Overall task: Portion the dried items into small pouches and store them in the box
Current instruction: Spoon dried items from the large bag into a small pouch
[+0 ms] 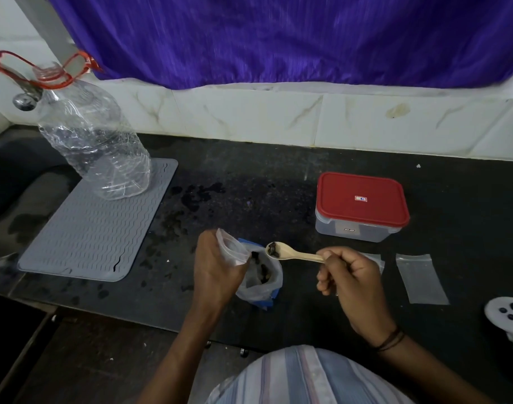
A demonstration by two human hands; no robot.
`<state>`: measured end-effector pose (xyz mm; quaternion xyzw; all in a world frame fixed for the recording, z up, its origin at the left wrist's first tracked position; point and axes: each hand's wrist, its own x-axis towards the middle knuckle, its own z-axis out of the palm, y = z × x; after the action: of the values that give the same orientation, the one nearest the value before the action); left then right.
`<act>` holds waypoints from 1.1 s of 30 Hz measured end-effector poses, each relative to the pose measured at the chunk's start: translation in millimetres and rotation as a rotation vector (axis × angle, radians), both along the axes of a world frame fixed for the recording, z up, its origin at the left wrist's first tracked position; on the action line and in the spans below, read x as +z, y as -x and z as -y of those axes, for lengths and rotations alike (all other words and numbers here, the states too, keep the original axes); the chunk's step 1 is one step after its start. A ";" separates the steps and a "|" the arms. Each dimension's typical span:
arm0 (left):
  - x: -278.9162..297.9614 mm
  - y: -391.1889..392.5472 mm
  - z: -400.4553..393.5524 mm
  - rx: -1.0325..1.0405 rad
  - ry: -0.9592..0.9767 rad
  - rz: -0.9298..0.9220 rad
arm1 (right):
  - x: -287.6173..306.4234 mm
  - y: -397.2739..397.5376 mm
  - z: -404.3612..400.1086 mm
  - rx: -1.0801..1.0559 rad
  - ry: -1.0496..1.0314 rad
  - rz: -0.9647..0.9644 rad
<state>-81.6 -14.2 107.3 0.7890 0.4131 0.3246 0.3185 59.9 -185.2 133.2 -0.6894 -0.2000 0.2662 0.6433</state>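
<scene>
My left hand [217, 269] holds a small clear pouch [232, 247] open by its mouth, tilted above a larger plastic bag [262, 282] of dark dried items on the black counter. My right hand [351, 282] grips a cream plastic spoon [293, 253] by its handle. The spoon's bowl carries a few dark dried pieces and hovers just right of the pouch mouth. Two empty flat pouches lie to the right: one [421, 278] fully visible, one [376, 259] mostly hidden behind my right hand. The box [361, 207], clear with a red lid, stands closed at the back right.
A grey ribbed mat [92, 231] lies at the left with a large clear plastic bottle [92, 141] on its far corner. A white controller [508, 316] sits at the right edge. Wet dark spots mark the counter [249, 176] behind the bag.
</scene>
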 end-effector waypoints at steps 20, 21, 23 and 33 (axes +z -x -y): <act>-17.9 -2.4 13.8 -0.219 -0.150 -0.115 | 16.0 7.3 -15.0 0.415 0.072 1.463; -15.9 -1.2 13.8 -0.194 -0.113 -0.101 | 15.6 6.1 -13.1 0.376 0.067 1.431; -13.0 2.9 11.8 -0.105 -0.019 -0.064 | 14.8 3.4 -9.9 0.256 0.057 1.275; -33.6 21.9 -20.8 0.059 0.738 0.210 | -35.8 9.6 -24.0 0.289 0.349 1.122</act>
<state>-103.5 6.6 73.7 0.5716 0.4896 0.2424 0.6122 50.2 -161.3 97.4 -0.7859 -0.5535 -0.0246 0.2745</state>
